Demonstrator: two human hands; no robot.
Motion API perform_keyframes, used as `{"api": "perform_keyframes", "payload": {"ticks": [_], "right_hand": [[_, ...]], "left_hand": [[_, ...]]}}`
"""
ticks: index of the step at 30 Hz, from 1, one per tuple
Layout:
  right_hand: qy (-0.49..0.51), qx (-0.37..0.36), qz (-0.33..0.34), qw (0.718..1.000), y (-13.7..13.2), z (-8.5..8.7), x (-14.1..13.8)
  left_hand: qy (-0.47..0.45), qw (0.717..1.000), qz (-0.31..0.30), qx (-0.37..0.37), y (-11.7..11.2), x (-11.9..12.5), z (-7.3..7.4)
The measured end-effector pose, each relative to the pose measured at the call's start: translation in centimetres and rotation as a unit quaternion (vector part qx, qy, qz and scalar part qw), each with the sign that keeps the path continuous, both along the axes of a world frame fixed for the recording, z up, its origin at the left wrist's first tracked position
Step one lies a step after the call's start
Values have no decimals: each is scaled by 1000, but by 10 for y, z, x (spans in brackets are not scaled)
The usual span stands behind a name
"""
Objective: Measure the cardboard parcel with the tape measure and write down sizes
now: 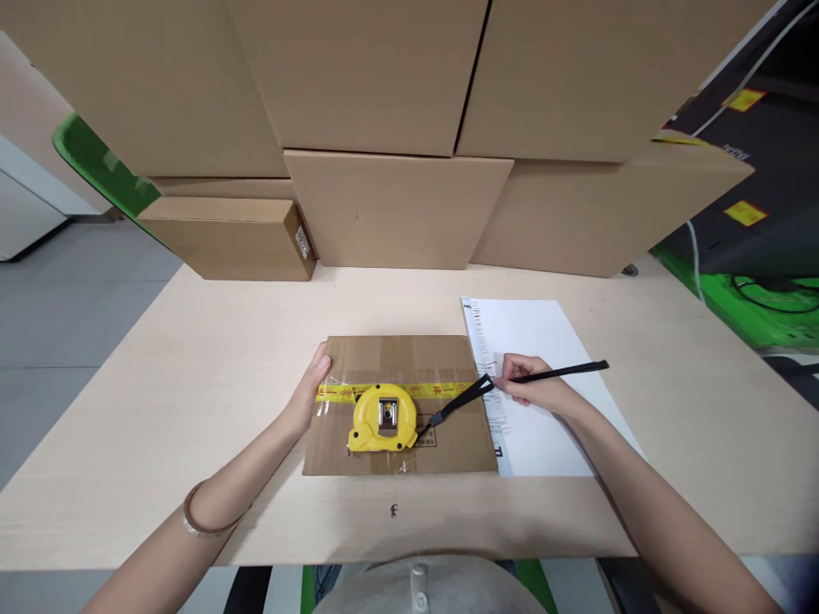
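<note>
A small flat cardboard box [448, 439] lies on the table, sealed with yellow printed tape. A yellow tape measure [382, 418] rests on top of it, its black wrist strap [461, 398] trailing to the right. My left hand [308, 388] holds the box's left edge, thumb on top. My right hand [532, 384] is closed on a black pen [563, 371], with the tip on a white sheet of paper [537, 341] just right of the box.
The light wooden table [192, 367] has its front edge near me. A small brown box [230, 237] sits at the back left. Large cardboard boxes [397, 205] are stacked along the back. Dark equipment with green parts [748, 230] stands at the right.
</note>
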State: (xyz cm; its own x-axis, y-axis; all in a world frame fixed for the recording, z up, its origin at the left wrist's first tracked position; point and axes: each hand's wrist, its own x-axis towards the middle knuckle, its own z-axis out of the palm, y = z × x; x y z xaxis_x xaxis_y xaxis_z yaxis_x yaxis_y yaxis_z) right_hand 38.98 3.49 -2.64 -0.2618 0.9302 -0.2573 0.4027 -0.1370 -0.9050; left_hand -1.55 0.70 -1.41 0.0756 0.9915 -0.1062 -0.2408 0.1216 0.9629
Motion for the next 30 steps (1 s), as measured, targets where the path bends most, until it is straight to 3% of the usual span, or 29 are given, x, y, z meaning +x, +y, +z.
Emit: {"api": "perform_keyframes", "payload": {"ticks": [8,16,24,27,30], "right_hand": [[-21,0,0,1000,1,-5,2],[-122,22,-10,992,-1,8,0],[-370,88,-45,924,-11,29,-16],[-413,105,-48,903,-13,38,-24],[-430,143,-78,888,-16,58,-34]], "left_hand": [[10,1000,6,2,-2,2,5],[20,1000,3,1,-3,3,7],[101,994,32,31,-2,-4,8],[137,986,35,86,-3,-7,14],[183,973,19,136,-4,-7,21]]}}
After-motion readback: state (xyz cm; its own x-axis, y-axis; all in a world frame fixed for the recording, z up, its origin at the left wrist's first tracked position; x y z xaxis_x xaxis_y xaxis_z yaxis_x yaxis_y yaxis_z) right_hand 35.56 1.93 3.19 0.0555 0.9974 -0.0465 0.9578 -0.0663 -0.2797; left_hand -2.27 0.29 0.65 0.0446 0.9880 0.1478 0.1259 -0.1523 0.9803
